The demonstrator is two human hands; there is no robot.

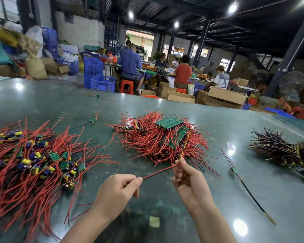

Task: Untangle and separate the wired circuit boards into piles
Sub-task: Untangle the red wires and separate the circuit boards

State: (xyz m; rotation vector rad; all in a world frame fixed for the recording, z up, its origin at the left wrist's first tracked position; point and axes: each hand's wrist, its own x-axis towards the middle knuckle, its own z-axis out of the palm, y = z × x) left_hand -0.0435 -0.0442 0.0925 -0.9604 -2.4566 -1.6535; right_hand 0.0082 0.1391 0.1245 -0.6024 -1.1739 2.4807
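A tangled heap point(162, 139) of green circuit boards with red wires lies in the middle of the green table point(218, 123). My left hand point(118, 193) pinches one end of a red wire point(158, 172) near the table's front. My right hand point(188, 178) pinches the wire's other end at the heap's near edge, where it meets a small board. A spread pile point(30, 163) of separated boards with red wires and yellow and blue parts covers the left side. A dark-wired pile point(284, 151) lies at the far right.
Single wired boards lie loose: one point(234, 170) with a long black lead right of my right hand, one point(92, 120) behind the left pile, one point(98, 95) near the far edge. People sit at benches beyond the table among blue crates and cardboard boxes.
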